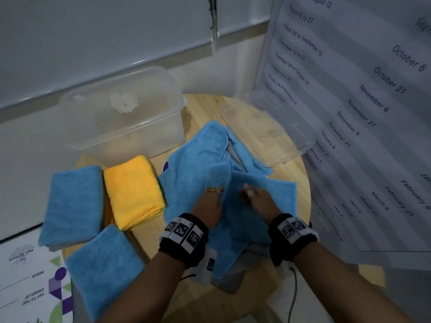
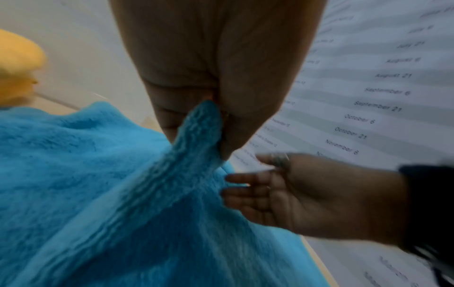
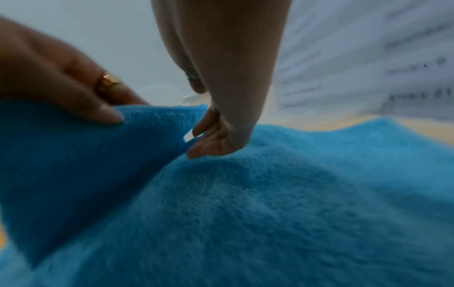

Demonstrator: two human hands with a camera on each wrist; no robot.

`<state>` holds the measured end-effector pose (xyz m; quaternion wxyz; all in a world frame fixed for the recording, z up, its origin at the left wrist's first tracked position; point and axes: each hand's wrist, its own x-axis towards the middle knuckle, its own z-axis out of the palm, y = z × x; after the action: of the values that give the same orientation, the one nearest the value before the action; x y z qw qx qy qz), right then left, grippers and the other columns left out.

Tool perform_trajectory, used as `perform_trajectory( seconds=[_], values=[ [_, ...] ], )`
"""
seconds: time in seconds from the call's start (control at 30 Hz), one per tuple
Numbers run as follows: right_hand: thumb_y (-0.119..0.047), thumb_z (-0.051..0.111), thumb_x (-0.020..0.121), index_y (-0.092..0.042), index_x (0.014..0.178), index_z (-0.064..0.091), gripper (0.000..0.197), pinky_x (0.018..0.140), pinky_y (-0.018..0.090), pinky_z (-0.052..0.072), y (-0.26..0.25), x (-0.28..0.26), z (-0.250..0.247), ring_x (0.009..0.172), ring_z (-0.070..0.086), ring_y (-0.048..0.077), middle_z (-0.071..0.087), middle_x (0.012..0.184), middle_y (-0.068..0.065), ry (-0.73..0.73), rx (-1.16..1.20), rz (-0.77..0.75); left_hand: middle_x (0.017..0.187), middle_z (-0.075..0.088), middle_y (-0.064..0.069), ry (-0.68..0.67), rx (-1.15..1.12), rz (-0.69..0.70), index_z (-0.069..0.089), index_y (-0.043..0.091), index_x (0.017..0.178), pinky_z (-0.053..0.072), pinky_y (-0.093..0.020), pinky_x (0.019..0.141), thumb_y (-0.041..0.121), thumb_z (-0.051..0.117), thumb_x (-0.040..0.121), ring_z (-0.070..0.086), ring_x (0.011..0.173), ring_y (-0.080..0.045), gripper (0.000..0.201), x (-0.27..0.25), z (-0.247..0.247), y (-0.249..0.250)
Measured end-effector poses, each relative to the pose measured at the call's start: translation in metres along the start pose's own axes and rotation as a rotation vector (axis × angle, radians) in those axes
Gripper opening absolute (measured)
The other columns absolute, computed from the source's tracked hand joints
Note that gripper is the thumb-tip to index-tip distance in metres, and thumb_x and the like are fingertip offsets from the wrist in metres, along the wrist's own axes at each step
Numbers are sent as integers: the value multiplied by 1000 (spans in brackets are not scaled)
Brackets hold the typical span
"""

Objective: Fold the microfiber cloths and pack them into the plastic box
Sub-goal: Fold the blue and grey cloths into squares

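Left hand [image 2: 209, 77] grip pinches cloth [image 1: 198, 159] fold at bench centre; right hand [image 1: 258, 201] relaxed, fingers touching. We judge it light, limp, grippy: take corners. Box [image 1: 121, 113] at 11.

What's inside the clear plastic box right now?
No cloths show inside the plastic box; its walls are cloudy, with a white patch showing through the far wall. The folded blue cloths and yellow cloth lie outside it on the stool.
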<state>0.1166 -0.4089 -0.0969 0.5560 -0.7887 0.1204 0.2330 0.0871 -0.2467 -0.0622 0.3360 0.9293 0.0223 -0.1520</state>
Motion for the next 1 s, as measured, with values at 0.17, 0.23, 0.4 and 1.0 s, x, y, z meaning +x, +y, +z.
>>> perform_trajectory(
  seconds=[0.17,0.23,0.4,1.0],
  values=[
    [-50,56,87,-16,97,69,37,100,44,46,-14,23,12,107,62,25,68,111,9,-84,246,112,125,46,-24,-151,-24,29,46,0,132,33,-28,99,15,43,85,50,115,-34,49,-10,18,11],
    [-30,60,90,-1,94,68,30,95,47,48,-12,28,12,102,63,32,69,105,18,-12,53,42,122,48,-26,-178,-18,56,49,-2,129,35,-30,98,6,48,82,52,113,-35,47,-13,25,13],
    [-20,70,82,2,92,70,25,86,46,52,3,37,9,91,65,32,71,95,17,152,-113,58,118,53,-22,-187,10,49,59,-3,115,40,-30,92,-1,50,82,54,110,-33,35,-18,44,10],
    [-17,64,86,1,70,57,25,75,36,41,8,30,-9,79,53,27,56,78,15,267,-190,96,121,58,-23,-301,81,117,59,-6,117,43,-31,98,-4,46,89,56,115,-32,31,-22,55,28]
  ],
)
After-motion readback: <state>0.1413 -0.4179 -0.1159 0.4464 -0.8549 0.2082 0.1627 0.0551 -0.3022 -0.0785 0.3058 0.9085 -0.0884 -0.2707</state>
